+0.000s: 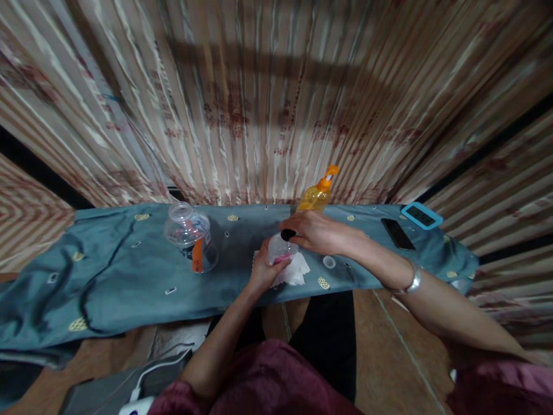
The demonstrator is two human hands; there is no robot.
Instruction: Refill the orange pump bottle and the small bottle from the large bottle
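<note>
A low table draped in a blue-grey cloth point(112, 288) with small yellow motifs is running across the view, rumpled at the left end. Striped, shiny curtains point(259, 104) are hanging right behind it; brown tiled floor point(389, 357) is showing below. On the cloth: a clear plastic jar point(192, 236) lying tilted left of centre, an orange pump bottle point(318, 193) standing at the back edge, a black phone point(398, 233) and a blue-framed device point(421, 215) lying at the right end.

The left hand point(261, 271) is reaching up from below, fingers wrapping around a small clear bottle point(279, 249) with pink at its base, holding it upright just over a white tissue point(296, 272) on the cloth. The right hand point(317, 230) is coming in from the right, a silver bangle point(412, 282) on the wrist, palm down over the bottle, fingertips pinching its black cap point(287, 234). Whether the cap is sitting on the bottle's neck or lifted off, cannot tell. Both forearms are angling inward, meeting at the bottle near the table's middle front.
</note>
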